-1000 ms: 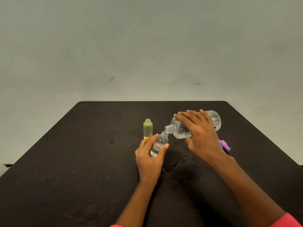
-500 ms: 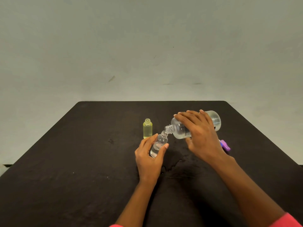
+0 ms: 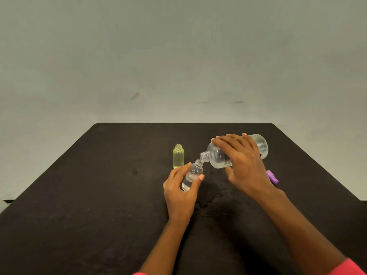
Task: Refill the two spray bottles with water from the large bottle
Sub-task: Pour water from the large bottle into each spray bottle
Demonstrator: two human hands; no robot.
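My right hand grips the large clear bottle, tipped on its side with its open neck pointing left and down onto the mouth of a small clear spray bottle. My left hand holds that small bottle, which leans to the right and has water in its lower part. A small yellow spray bottle stands upright with no cap just behind and to the left of it.
The black table carries a wet patch near its middle, in front of the bottles. A purple cap or sprayer part lies to the right, partly behind my right wrist. A pale wall rises behind the table.
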